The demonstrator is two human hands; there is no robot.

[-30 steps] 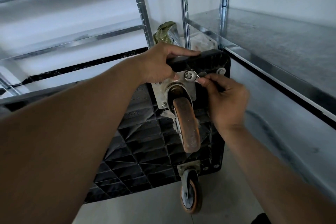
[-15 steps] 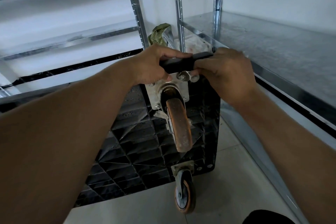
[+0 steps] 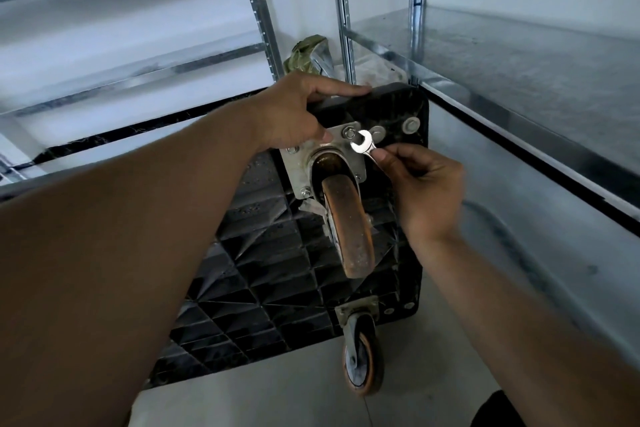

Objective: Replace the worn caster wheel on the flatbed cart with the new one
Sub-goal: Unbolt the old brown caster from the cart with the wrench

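Right hand (image 3: 424, 191) drops from cart (image 3: 394, 107) edge, now pinches wrench (image 3: 363, 146) just below bolt (image 3: 349, 132); left hand (image 3: 294, 114) grips cart edge.

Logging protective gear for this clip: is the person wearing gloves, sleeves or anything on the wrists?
No. The left hand and right hand are bare, without gloves. The left forearm and right forearm are uncovered as far as the frame shows: no sleeve edge, watch or band. No rings show on the fingers.

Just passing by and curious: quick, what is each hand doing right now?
Left hand: grips the top edge of the upturned cart.
Right hand: pinches a small wrench beside a mounting bolt.
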